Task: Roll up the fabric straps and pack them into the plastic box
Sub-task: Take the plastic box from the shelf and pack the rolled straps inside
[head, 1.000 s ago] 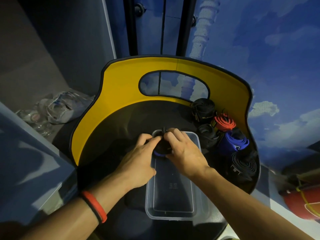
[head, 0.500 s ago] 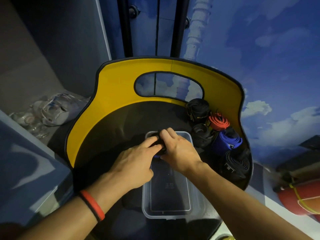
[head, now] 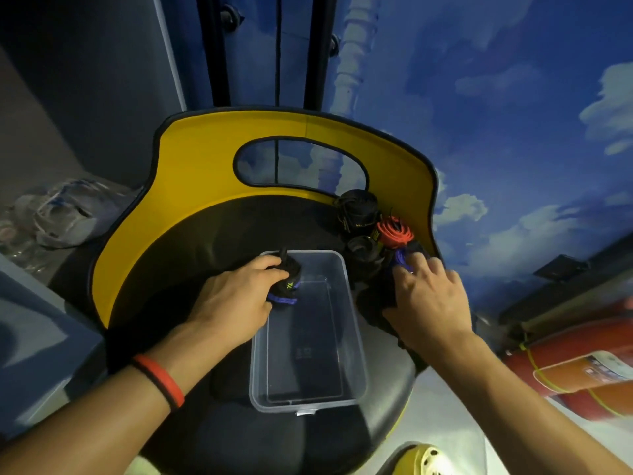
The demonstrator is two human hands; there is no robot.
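Observation:
A clear plastic box [head: 346,399] stands on the black seat of a yellow-backed chair [head: 191,186]. My left hand [head: 236,299] holds a rolled black strap with purple edge [head: 289,286] inside the box's far left corner. My right hand [head: 428,296] is over the pile of straps right of the box, fingers touching a blue rolled strap [head: 402,260]. Behind it lie a red rolled strap [head: 394,231] and two black rolls [head: 358,209], [head: 363,250].
A red cylinder with a label [head: 579,368] lies on the floor at right. Crumpled plastic bags [head: 65,217] lie left of the chair. A blue sky-painted wall rises behind. A yellow shoe [head: 421,461] shows at the bottom.
My right hand has let go of the rolled strap and moved right onto the blue strap in the pile. My left hand keeps the roll in the box's far corner.

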